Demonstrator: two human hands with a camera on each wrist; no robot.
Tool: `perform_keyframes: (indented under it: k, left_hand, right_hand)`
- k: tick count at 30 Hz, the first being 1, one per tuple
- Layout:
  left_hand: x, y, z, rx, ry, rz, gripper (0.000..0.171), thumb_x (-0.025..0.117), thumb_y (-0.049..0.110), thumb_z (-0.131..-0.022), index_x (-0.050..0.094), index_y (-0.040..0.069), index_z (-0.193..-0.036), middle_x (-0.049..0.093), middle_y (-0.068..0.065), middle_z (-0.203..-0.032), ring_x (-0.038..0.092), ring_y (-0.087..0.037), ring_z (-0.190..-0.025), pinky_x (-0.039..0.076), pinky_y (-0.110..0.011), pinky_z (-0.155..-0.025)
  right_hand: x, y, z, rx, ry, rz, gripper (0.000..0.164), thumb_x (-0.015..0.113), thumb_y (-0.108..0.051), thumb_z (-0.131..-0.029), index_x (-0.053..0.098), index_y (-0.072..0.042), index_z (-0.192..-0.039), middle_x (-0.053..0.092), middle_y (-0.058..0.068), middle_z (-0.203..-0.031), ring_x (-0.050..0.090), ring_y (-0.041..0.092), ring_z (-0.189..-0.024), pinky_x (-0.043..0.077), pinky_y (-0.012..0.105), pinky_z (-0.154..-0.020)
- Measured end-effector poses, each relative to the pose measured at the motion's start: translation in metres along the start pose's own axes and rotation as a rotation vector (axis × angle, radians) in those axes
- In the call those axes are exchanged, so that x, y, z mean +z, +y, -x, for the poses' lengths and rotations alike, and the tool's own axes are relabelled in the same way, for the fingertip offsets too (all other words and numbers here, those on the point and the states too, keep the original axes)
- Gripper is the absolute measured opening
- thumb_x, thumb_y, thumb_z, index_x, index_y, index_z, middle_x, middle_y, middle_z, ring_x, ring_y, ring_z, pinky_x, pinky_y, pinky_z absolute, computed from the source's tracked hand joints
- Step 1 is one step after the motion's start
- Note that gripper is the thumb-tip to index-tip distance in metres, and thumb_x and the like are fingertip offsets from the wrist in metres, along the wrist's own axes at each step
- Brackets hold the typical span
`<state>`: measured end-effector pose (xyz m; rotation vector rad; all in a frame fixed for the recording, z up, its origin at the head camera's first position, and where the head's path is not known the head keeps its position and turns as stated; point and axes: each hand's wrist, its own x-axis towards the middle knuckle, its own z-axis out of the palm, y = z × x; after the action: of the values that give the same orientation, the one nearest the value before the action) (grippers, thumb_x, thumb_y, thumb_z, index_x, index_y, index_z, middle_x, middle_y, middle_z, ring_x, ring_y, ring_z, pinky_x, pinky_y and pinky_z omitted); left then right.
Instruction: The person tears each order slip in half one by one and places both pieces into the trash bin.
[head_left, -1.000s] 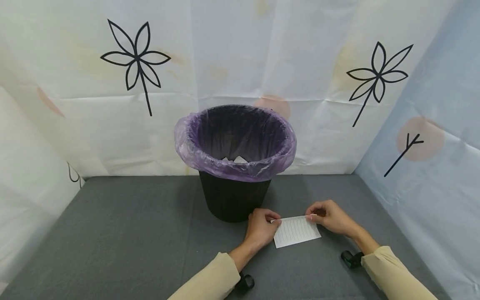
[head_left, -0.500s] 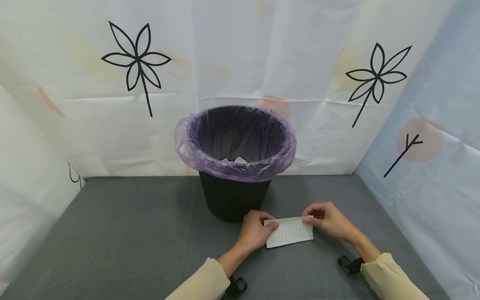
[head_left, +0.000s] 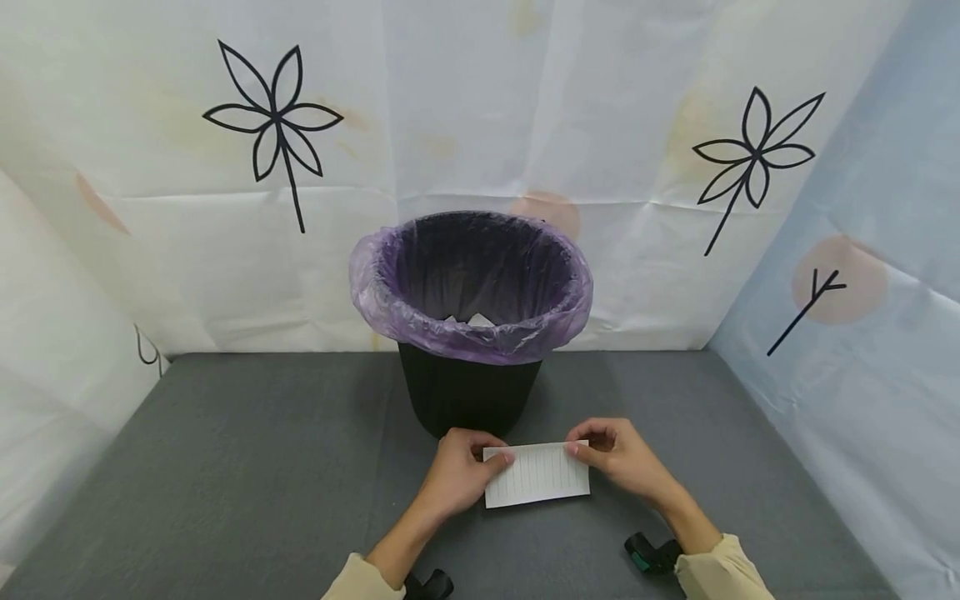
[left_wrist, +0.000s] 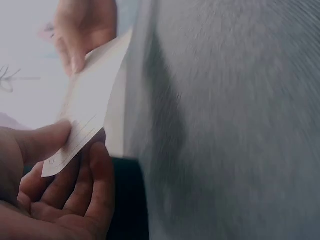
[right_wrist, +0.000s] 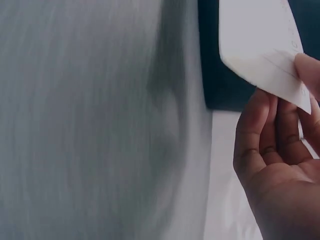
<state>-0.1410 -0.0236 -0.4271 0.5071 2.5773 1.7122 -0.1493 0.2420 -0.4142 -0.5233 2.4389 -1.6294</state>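
A small white sheet of lined paper (head_left: 538, 477) is held between my two hands, in front of the bin and above the grey table. My left hand (head_left: 459, 471) pinches its upper left corner, thumb on top and fingers behind, as the left wrist view also shows with the paper (left_wrist: 97, 95). At the upper right corner my right hand (head_left: 618, 457) pinches it likewise; in the right wrist view the paper (right_wrist: 257, 45) bends slightly near the thumb. Behind the left hand stands a black bin (head_left: 465, 387) with a purple liner bag (head_left: 480, 337) folded over its rim.
White paper scraps (head_left: 480, 320) lie inside the bin. The grey table (head_left: 247, 467) spreads out on both sides. White fabric (head_left: 465, 108) with line-drawn flowers closes off the back, and a pale blue fabric wall (head_left: 892, 383) stands on the right.
Both hands have moved left and a little nearer to me, carrying the paper with them, so it now lies in front of the bin. The bin has not moved.
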Motion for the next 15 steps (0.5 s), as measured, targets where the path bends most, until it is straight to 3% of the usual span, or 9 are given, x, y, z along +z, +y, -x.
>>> perform_keyframes:
  k: [7,15]
  left_hand:
    - [-0.033,-0.007,0.013,-0.048,-0.025,0.037,0.009,0.077,0.011,-0.09,0.079,0.003,-0.093,0.071,0.0,-0.078,0.057,-0.01,-0.061,0.047,-0.024,-0.053]
    - [-0.064,-0.012,0.018,-0.079,-0.03,0.072,0.007,0.078,0.008,-0.089,0.079,0.001,-0.09,0.068,-0.004,-0.072,0.053,-0.01,-0.058,0.043,-0.022,-0.052]
  right_hand:
    - [0.034,-0.007,-0.01,0.0,0.018,-0.098,0.017,0.07,-0.008,-0.096,0.07,0.008,-0.101,0.068,0.014,-0.094,0.063,0.014,-0.076,0.052,0.029,-0.07]
    - [0.06,-0.017,-0.022,-0.033,0.037,-0.174,0.018,0.07,-0.009,-0.096,0.07,0.008,-0.101,0.069,0.014,-0.094,0.061,0.013,-0.076,0.051,0.027,-0.07]
